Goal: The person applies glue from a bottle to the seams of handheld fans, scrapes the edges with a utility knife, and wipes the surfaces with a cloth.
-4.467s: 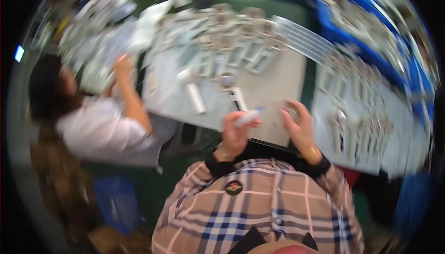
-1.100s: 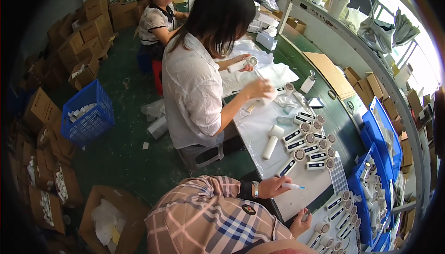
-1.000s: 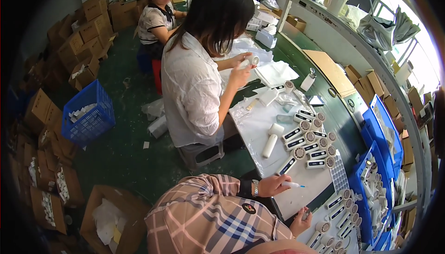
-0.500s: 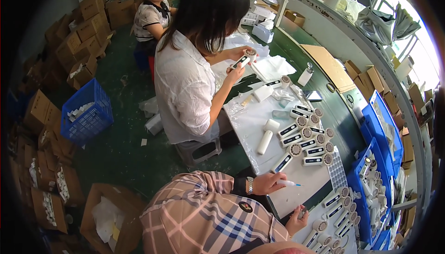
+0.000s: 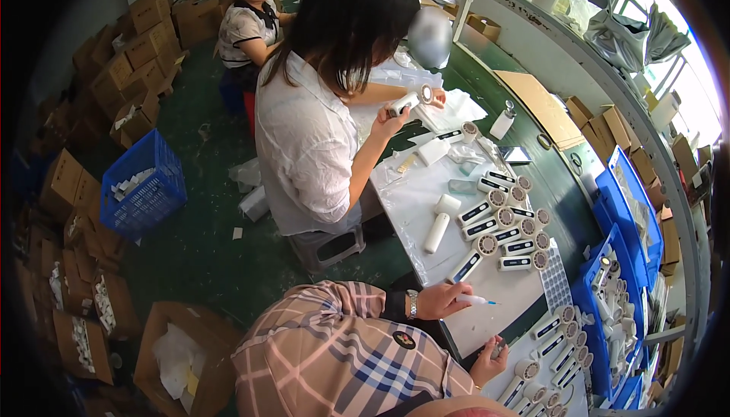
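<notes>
My left hand [image 5: 443,301], with a watch at its wrist, is closed around a slim white syringe-like applicator [image 5: 475,300]. Its thin blue tip points right, over the pale work sheet [image 5: 479,331]. Closer to me, my right hand [image 5: 487,364] pinches a small greyish piece [image 5: 498,350] whose kind I cannot make out. Beside that hand lie several white handheld fans [image 5: 525,371] with dark front panels and round grilles. Just beyond my left hand, another handheld fan [image 5: 473,259] rests at the near end of a further group.
A co-worker [image 5: 312,136] sits at the bench ahead, holding a handheld fan [image 5: 411,101]; another person [image 5: 251,29] is farther back. Blue bins [image 5: 608,318] with white parts line the right edge. A blue crate [image 5: 142,181] and cardboard boxes [image 5: 175,364] stand on the left floor.
The co-worker has turned the fan and holds it in one hand, the other hand now at its round end. My hands keep nearly the same place and hold.
</notes>
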Demonstrator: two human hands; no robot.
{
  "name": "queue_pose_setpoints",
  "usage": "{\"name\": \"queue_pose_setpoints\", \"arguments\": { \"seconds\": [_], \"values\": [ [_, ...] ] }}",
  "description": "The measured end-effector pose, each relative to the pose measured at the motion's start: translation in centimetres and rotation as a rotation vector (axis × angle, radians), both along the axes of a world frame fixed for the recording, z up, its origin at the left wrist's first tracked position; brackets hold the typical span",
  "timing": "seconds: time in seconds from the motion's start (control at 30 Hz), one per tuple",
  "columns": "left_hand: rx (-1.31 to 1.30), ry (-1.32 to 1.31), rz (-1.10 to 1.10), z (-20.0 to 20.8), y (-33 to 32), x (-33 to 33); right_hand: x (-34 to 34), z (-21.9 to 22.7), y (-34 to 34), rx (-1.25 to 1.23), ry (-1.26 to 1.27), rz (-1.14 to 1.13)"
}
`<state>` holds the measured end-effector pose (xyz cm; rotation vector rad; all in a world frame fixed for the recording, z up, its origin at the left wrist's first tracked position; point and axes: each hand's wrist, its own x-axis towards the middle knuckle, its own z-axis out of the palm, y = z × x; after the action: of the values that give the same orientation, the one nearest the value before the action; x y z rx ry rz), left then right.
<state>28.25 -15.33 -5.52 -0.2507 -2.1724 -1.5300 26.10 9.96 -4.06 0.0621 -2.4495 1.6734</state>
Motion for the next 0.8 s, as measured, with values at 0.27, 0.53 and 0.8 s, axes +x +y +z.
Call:
{"name": "queue_pose_setpoints", "arguments": {
  "seconds": [0.27, 0.53, 0.8],
  "values": [
    [-0.004, 0.036, 0.014, 0.07, 0.10, 0.05, 0.35, 0.58, -0.22, -0.010, -0.026, -0.002],
    [-0.022, 0.047, 0.045, 0.65, 0.15, 0.25, 0.10, -0.01, 0.28, 0.000, -0.001, 0.004],
    [-0.017, 0.049, 0.045, 0.48, 0.22, 0.12, 0.05, -0.05, 0.31, 0.010, 0.000, 0.001]
  ]
}}
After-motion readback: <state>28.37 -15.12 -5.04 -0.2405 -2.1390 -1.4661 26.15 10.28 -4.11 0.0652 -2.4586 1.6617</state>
